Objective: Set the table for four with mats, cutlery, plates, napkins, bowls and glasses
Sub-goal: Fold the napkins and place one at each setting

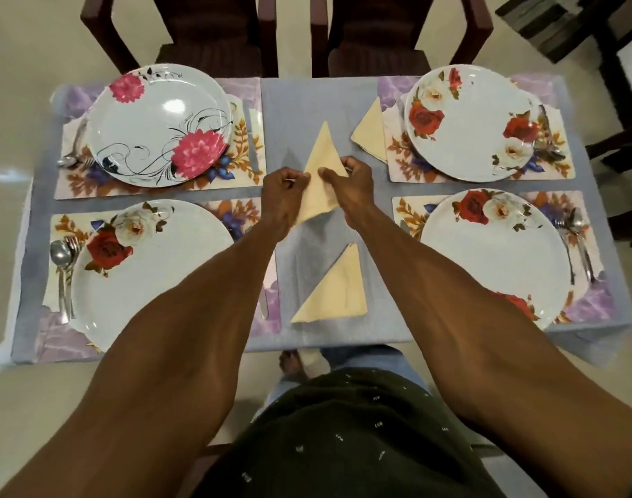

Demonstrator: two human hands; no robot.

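Together, both hands' fingertips pinching one napkin (321, 163).

Bare forearms, no sleeves; dark top (346, 436) w/ small white flecks; light blue jeans (379, 357).

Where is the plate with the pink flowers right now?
In the head view, the pink-flowered plate sits at the table's far left on a floral placemat, just beyond the near-left rose plate.

Home dining room: clothed tabletop (328, 102) set with floral plates (156, 124) on mats (249, 138), dark wooden chairs (206, 34) behind, tiled floor (27, 48)
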